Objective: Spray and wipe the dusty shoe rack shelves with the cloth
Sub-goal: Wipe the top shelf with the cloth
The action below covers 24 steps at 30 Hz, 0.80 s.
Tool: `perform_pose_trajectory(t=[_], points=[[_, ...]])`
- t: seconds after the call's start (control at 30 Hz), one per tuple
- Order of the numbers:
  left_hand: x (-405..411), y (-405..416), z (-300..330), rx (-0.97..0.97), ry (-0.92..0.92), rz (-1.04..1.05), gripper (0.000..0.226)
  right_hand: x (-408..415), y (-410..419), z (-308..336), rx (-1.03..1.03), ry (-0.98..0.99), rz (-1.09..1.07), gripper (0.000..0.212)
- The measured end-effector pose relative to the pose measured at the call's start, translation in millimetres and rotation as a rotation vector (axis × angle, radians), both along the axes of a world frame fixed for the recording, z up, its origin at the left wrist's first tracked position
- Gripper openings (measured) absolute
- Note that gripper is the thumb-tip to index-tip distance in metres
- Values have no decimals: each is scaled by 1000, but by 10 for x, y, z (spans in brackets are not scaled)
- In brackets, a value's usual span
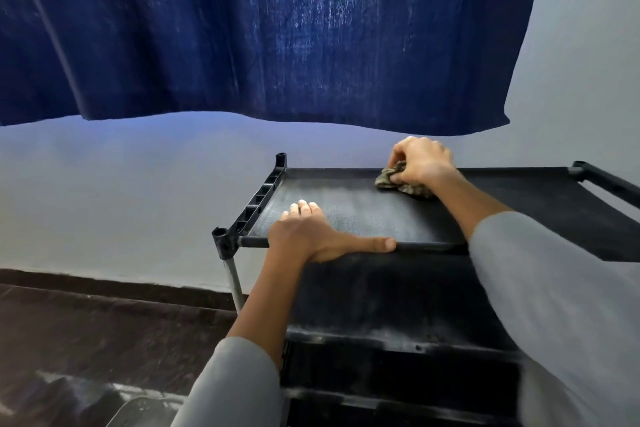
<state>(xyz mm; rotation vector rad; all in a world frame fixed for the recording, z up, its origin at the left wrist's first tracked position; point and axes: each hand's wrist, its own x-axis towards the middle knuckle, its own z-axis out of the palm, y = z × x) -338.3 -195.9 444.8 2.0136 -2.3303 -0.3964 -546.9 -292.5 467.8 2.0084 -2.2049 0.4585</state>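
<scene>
The bunched cloth (401, 182) sits near the back edge of the shoe rack's top shelf (363, 215), grasped by the right hand (420, 161), while the left hand (308, 236) lies flat with straight fingers on the shelf's front rail (426, 246), below a blue curtain (259, 31).

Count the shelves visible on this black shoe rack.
3. The black fabric top shelf under both hands, a dusty second shelf beneath it, and a third shelf lower down. More may be hidden below the frame.
</scene>
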Motion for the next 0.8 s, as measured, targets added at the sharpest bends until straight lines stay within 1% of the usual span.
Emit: perform_pose_trajectory(t=[0.13, 0.17, 0.23, 0.27, 0.3, 0.37, 0.4, 0.43, 0.47, 0.53, 0.57, 0.63, 0.73, 0.8], points=[[-35, -55, -50, -16, -8, -2, 147, 693, -212, 14, 26, -5, 229, 15], [-28, -100, -78, -25, -13, -8, 139, 934, -276, 11, 36, -12, 302, 16], [6, -178, -139, -51, -39, -47, 109, 1359, -401, 20, 64, -11, 423, 17], [29, -210, -164, -62, -49, -63, 93, 1502, -448, 47, 82, 11, 457, 19], [48, -228, -178, -62, -56, -70, 82, 1581, -494, 79, 111, 36, 468, 22], [44, -226, -173, -64, -60, -83, 74, 1574, -581, 101, 179, 43, 468, 31], [31, -225, -161, -63, -55, -92, 77, 1512, -600, 84, 201, 30, 461, 34], [12, -218, -142, -51, -44, -87, 84, 1426, -596, 65, 212, 21, 450, 36], [-4, -191, -120, -27, -31, -68, 98, 1322, -581, 46, 214, 20, 427, 36], [-20, -119, -60, 38, -6, -34, 134, 1054, -529, 22, 208, 24, 349, 36], [-18, -90, -33, 56, 0, -29, 146, 891, -474, 31, 209, 27, 306, 35], [-10, -57, -3, 67, 14, -31, 153, 474, -329, 59, 233, 30, 219, 32], [-2, -36, 10, 74, 13, -31, 154, -261, -64, 66, 270, 21, 79, 28], [-16, -31, -1, 70, 9, -26, 155, -677, 97, 47, 266, 14, -36, 28]])
